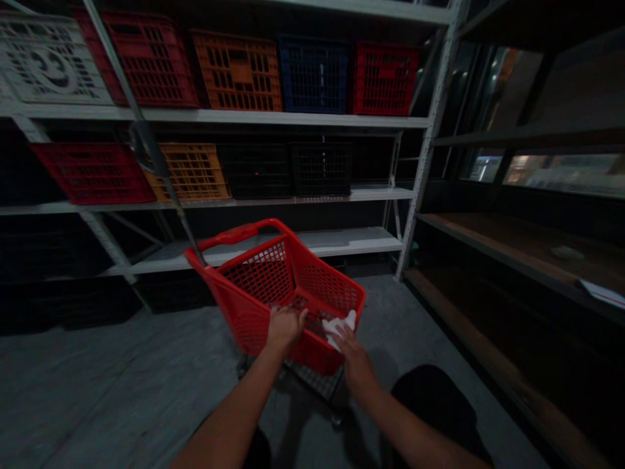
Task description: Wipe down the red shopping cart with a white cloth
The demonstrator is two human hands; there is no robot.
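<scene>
Red plastic shopping cart [258, 277] on a concrete floor [122, 378]; left hand [286, 329] on its near rim, right hand [356, 361] touching a crumpled white item [336, 327] there, before metal shelving [219, 116] holding coloured plastic crates [237, 71].

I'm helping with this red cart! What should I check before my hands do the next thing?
1. Left hand is on the near rim of the red shopping cart: ok.
2. Right hand is touching the white item: ok.
3. Right hand has a firm grip on that item: cannot tell.
4. Cart wheel is steady: cannot tell.
5. Enough light to see the black crates on the shelf: not ok, they look very dark.
</scene>
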